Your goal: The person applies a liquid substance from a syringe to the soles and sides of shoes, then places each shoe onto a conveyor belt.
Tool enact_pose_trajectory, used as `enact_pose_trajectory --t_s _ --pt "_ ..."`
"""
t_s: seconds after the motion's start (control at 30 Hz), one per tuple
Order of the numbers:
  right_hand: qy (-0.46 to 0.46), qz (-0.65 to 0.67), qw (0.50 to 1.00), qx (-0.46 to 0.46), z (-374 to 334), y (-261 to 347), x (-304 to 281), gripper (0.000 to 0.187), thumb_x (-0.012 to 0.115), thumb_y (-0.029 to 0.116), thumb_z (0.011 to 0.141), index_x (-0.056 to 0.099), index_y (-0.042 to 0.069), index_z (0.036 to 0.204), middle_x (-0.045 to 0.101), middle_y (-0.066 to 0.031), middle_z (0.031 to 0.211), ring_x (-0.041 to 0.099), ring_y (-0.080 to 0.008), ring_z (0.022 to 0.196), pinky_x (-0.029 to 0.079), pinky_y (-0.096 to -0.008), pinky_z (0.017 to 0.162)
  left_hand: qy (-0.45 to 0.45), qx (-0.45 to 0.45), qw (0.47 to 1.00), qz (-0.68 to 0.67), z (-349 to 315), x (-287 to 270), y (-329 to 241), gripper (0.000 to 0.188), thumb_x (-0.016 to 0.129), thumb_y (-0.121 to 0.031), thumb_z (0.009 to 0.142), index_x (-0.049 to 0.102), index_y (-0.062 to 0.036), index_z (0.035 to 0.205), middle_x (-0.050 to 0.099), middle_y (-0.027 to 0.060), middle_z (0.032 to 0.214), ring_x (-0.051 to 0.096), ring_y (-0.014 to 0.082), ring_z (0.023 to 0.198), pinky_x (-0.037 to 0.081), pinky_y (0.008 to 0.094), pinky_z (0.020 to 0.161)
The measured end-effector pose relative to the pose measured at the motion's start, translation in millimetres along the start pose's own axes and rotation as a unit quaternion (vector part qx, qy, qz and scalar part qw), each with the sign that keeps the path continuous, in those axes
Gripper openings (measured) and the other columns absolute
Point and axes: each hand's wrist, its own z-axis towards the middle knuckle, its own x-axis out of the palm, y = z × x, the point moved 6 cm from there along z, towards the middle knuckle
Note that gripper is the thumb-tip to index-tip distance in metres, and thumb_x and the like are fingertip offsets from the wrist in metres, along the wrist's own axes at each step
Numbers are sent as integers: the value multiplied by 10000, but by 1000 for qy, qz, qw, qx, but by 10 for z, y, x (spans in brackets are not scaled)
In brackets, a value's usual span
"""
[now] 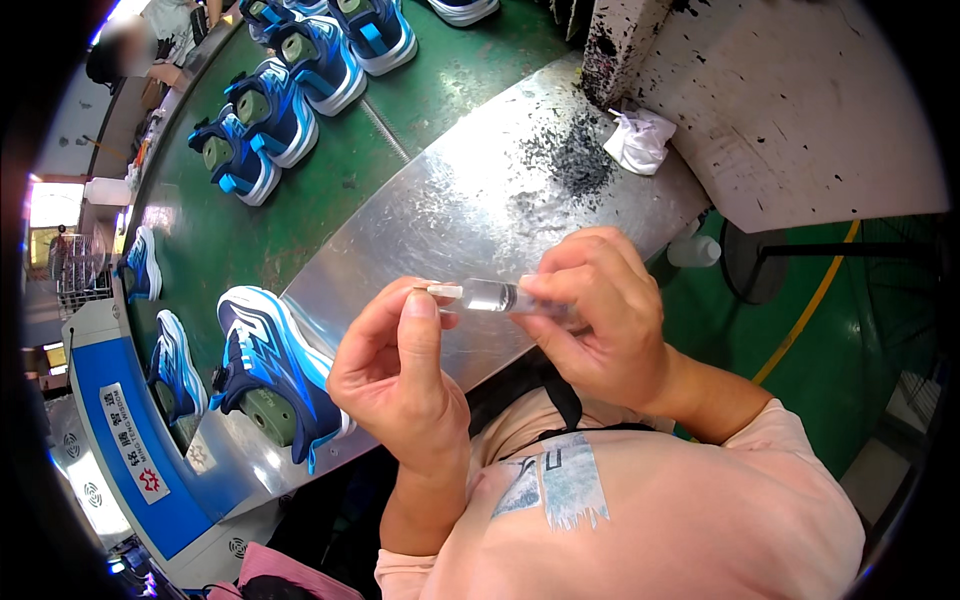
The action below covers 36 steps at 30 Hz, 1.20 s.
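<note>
A clear syringe (487,295) lies level between my hands above the metal bench top (400,225), its dark plunger seal showing inside the barrel. My right hand (610,310) is closed around the plunger end of the barrel. With thumb and fingers, my left hand (405,375) pinches the white tip piece (443,291) at the other end. Whether a needle is on it is hidden by the fingers. Beside my left wrist, a blue running shoe (280,370) with a white sole and a green last inside rests on its side.
Several more blue shoes stand on the green conveyor belt (350,165) at the upper left. A crumpled white cloth (640,140) sits by the paint-spattered machine panel (790,110). A blue-and-white machine (165,440) borders the lower left. Another person (165,60) is at the far left.
</note>
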Motion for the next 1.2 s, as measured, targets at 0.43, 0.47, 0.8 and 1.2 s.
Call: enact_pose_trajectory --t_s 0.43,0.47,0.8,1.2 --pt "36 71 985 155 45 -152 16 184 662 87 701 561 27 843 551 -112 783 532 -252 708 425 -307 644 35 -20 999 21 112 -10 121 71 470 -34 775 505 28 769 519 91 693 493 151 623 415 264 612" --pt "38 31 987 150 74 -221 -31 171 657 86 715 566 28 847 553 -112 787 534 -239 701 424 -300 640 69 -51 996 0 176 -30 216 82 450 -67 779 455 -2 730 463 65 667 454 136 599 393 261 573" --pt "182 -317 925 103 52 -631 -349 183 641 133 679 576 73 839 585 -56 825 553 -237 713 448 -295 595 139 84 930 329 442 17 271 90 538 -55 837 592 -2 884 604 42 765 565 95 722 418 206 594" --pt "64 189 941 273 -59 -272 -117 242 614 166 786 597 -16 944 617 -103 836 568 -160 776 438 -271 709 196 -118 971 -70 124 419 362 243 529 -152 884 603 45 1005 602 136 1033 549 177 977 425 278 816"
